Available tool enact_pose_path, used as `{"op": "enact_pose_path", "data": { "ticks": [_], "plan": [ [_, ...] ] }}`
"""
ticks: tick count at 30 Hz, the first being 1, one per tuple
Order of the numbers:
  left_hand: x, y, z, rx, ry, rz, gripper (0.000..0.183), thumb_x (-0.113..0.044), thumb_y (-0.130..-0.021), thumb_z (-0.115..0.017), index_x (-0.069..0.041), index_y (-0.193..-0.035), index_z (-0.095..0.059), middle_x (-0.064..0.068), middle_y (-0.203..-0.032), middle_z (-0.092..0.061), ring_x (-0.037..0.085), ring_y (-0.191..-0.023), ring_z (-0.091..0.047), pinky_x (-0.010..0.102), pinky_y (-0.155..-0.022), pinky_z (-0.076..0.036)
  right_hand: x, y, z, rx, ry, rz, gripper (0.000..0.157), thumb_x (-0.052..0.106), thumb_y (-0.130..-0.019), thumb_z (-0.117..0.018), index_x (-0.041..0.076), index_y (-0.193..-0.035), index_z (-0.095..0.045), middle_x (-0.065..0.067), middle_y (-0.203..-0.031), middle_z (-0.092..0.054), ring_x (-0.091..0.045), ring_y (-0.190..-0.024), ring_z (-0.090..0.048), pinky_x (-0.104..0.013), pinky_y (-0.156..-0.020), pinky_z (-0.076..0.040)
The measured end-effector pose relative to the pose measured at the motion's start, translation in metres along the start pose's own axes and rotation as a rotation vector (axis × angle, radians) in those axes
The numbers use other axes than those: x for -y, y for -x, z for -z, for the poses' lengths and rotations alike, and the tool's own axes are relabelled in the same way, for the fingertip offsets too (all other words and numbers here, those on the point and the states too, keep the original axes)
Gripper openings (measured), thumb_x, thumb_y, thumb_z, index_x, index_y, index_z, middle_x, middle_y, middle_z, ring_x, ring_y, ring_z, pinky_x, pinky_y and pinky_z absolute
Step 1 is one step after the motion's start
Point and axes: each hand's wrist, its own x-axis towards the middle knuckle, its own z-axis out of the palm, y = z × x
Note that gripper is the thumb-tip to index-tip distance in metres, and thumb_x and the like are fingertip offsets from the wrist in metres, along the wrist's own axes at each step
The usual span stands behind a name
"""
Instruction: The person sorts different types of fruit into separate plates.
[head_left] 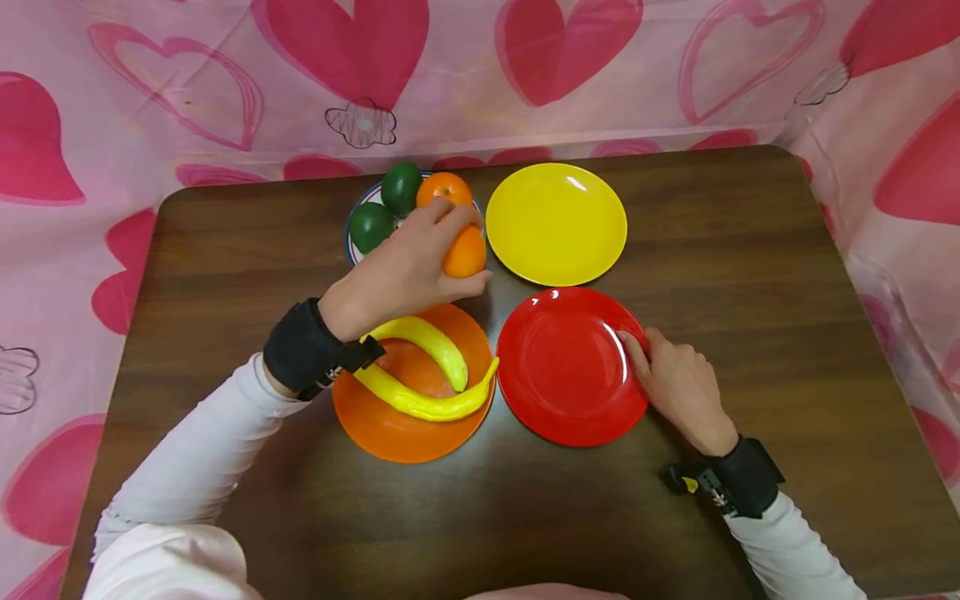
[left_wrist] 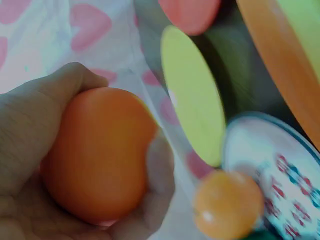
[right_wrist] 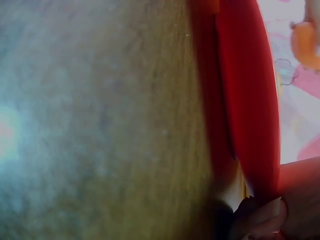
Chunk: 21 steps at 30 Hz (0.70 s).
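My left hand (head_left: pixel 405 271) grips an orange (head_left: pixel 465 252), fingers curled round it, above the patterned white plate with a blue rim (head_left: pixel 349 247). In the left wrist view the held orange (left_wrist: pixel 100 155) fills the palm. Another orange (head_left: pixel 442 188) and two dark green avocados (head_left: pixel 401 187) lie on that plate, partly behind the hand. My right hand (head_left: pixel 678 387) pinches the right rim of the red plate (head_left: pixel 566 367), thumb on top. The right wrist view shows the fingertips (right_wrist: pixel 265 215) under the edge of the red plate (right_wrist: pixel 250 95).
Two bananas (head_left: pixel 427 404) lie on the orange plate (head_left: pixel 405 446) below my left wrist. A yellow plate (head_left: pixel 557 225) stands at the back, right of the patterned plate. The wooden table (head_left: pixel 772 308) meets a pink heart-print cloth (head_left: pixel 570 125) behind it.
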Motion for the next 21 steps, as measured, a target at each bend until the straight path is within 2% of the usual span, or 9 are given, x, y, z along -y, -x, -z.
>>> {"op": "enact_pose_path", "data": {
  "ticks": [7,12,17,21],
  "plan": [
    [-0.04,-0.006,-0.011,0.027,0.007,-0.189,0.063,-0.054,-0.083,-0.065,-0.015,-0.131,-0.051,0.004,-0.121,-0.05,0.014,-0.1,-0.049,0.023,-0.078,-0.047,0.002,0.0,0.0,-0.019,0.005,0.013,0.054,0.057,-0.098,-0.036,0.005,-0.09,-0.05,-0.004,-0.059,-0.046,-0.02,-0.049,-0.043,-0.034,-0.048,-0.04],
    [-0.062,-0.014,-0.024,0.096,0.001,-0.254,0.062,-0.051,-0.083,-0.066,-0.018,-0.133,-0.05,0.005,-0.125,-0.049,0.014,-0.1,-0.048,0.021,-0.075,-0.047,0.001,-0.001,0.001,-0.014,0.014,0.02,0.051,0.054,-0.098,-0.038,0.004,-0.093,-0.05,-0.003,-0.059,-0.046,-0.02,-0.049,-0.042,-0.034,-0.047,-0.04],
    [-0.08,-0.022,-0.052,0.23,-0.077,-0.279,0.063,-0.05,-0.085,-0.065,-0.023,-0.138,-0.043,0.005,-0.13,-0.043,0.018,-0.104,-0.044,0.021,-0.072,-0.046,0.0,-0.003,-0.001,-0.01,0.019,0.038,0.053,0.056,-0.098,-0.036,0.005,-0.093,-0.049,-0.004,-0.06,-0.044,-0.02,-0.049,-0.041,-0.034,-0.046,-0.04],
    [-0.092,-0.027,-0.077,0.313,-0.113,-0.34,0.069,-0.05,-0.085,-0.066,-0.022,-0.142,-0.04,0.005,-0.135,-0.041,0.021,-0.114,-0.041,0.025,-0.08,-0.046,-0.002,-0.002,-0.001,-0.016,0.047,0.034,0.049,0.051,-0.099,-0.038,0.004,-0.095,-0.049,-0.005,-0.059,-0.041,-0.021,-0.048,-0.04,-0.034,-0.046,-0.039]
  ]
}}
